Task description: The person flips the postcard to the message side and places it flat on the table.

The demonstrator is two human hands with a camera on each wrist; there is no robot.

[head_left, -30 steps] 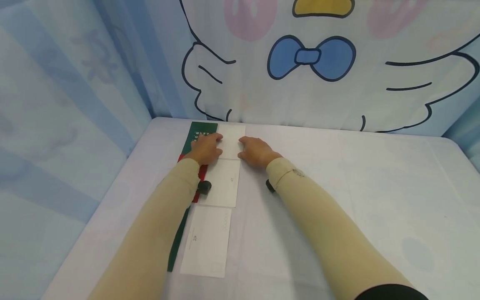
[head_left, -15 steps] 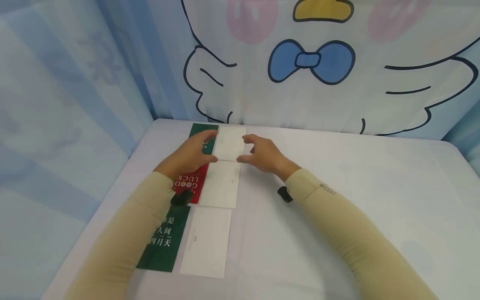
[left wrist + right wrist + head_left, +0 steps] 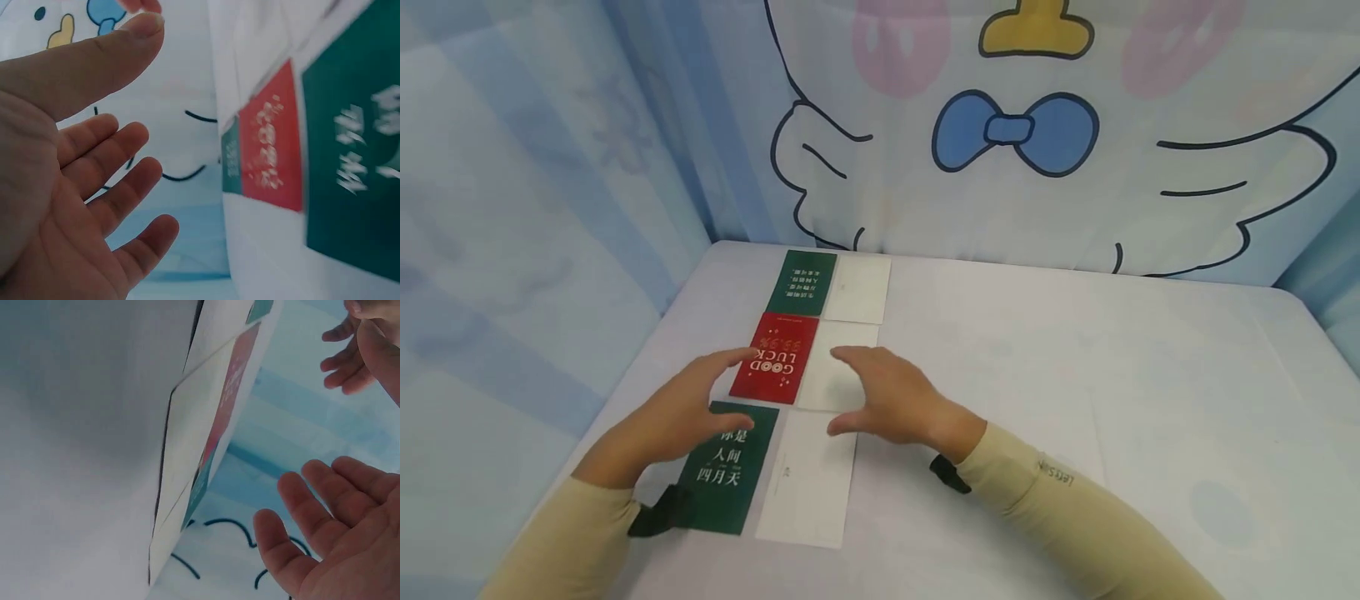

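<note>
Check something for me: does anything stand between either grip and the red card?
Nothing visible does. The left grip and the right grip hang empty above the table, with only air below them, and no other thing lies on top of the red card.

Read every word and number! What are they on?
"GOOD LUCK": red rectangular paper card, upside down; number unclear.
"是 人间 四月天": near green rectangular paper card; first character partly hidden.
"Lets": beige right sleeve; rest blurred.
Far green rectangular paper card: too small.
Near white rectangular paper card: too small.
</note>
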